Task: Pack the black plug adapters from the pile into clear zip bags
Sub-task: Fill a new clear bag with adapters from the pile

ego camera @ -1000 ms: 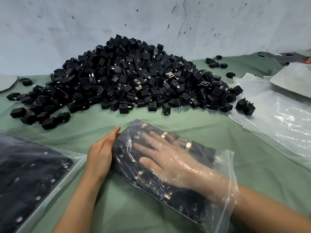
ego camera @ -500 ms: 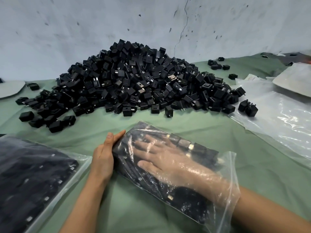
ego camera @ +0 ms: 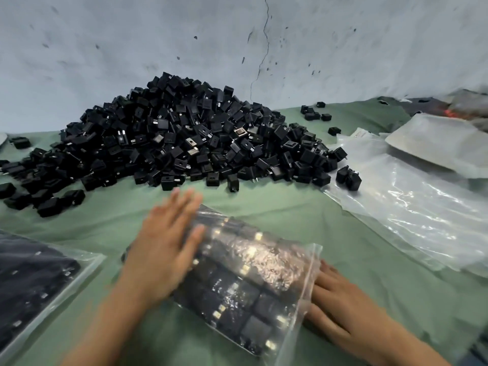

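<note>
Directly between hands point(ego camera: 161, 249) point(ego camera: 340, 313): filled zip bag point(ego camera: 250, 276)

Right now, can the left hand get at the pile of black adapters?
Probably yes: the left hand rests open on the bag, and only green cloth lies between it and the pile.

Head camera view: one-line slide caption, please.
Left hand flat on an adapter-filled clear zip bag, right hand at its mouth; black plug adapter pile behind.
</note>
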A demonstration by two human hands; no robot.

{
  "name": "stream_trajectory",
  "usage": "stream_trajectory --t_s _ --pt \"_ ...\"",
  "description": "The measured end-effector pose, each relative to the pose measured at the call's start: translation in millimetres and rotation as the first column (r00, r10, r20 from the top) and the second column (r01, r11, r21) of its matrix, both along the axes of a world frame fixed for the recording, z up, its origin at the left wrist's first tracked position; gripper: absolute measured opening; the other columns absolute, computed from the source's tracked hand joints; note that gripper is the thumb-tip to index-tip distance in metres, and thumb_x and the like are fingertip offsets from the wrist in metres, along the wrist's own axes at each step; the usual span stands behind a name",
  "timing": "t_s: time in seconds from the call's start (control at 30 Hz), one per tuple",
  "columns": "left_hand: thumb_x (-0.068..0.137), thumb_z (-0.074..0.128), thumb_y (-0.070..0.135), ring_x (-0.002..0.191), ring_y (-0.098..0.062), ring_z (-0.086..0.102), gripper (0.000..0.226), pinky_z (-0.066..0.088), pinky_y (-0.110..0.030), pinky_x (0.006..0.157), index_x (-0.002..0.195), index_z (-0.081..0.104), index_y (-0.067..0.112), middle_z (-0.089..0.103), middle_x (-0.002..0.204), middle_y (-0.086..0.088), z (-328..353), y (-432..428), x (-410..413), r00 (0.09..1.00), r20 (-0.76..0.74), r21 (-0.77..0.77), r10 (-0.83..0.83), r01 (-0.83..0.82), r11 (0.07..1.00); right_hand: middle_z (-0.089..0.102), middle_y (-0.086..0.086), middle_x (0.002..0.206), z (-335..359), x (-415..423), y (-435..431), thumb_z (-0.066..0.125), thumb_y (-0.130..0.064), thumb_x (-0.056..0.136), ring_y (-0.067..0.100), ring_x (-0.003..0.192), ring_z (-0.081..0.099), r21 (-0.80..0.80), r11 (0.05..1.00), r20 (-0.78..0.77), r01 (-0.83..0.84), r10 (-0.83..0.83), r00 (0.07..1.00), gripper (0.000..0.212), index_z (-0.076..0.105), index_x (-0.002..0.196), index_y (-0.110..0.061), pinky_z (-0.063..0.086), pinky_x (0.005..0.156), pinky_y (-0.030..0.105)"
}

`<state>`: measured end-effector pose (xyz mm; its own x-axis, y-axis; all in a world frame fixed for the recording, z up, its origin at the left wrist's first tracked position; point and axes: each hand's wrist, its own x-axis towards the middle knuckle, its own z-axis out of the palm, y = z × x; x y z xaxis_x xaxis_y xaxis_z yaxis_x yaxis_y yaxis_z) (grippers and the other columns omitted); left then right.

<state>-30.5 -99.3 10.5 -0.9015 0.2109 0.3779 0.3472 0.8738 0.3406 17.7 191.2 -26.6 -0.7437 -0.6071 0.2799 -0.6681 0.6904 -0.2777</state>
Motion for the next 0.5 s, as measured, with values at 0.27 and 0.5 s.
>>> stream_trajectory --t_s 0.27,0.5 --pt "0.074 -0.017 0.071 0.139 -0.007 -0.033 0.073 -0.018 -0.044 0.117 0.141 -0.026 0.044 -0.034 0.149 0.018 -8 98 -16 0.936 0.321 -0.339 -0.144 0.256 0.905 0.068 -0.001 0.094 10 -25 59 0.05 -0.01 0.09 0.021 0.108 0.056 -0.619 0.653 -0.005 0.436 -0.559 0.829 0.022 0.07 0.083 -0.01 0.037 0.095 0.016" --pt "0.088 -0.005 0.07 0.138 -0.009 -0.034 0.065 -0.018 -0.045 0.116 0.143 -0.026 0.044 -0.032 0.152 0.015 -32 104 -5 0.914 0.387 -0.388 -0.12 0.28 0.878 0.027 0.012 0.153 11 -152 78 0.054 -0.015 0.093 0.021 0.143 0.019 -0.492 0.518 0.232 0.7 -0.696 0.679 0.026 0.068 0.114 -0.021 0.016 0.113 0.026"
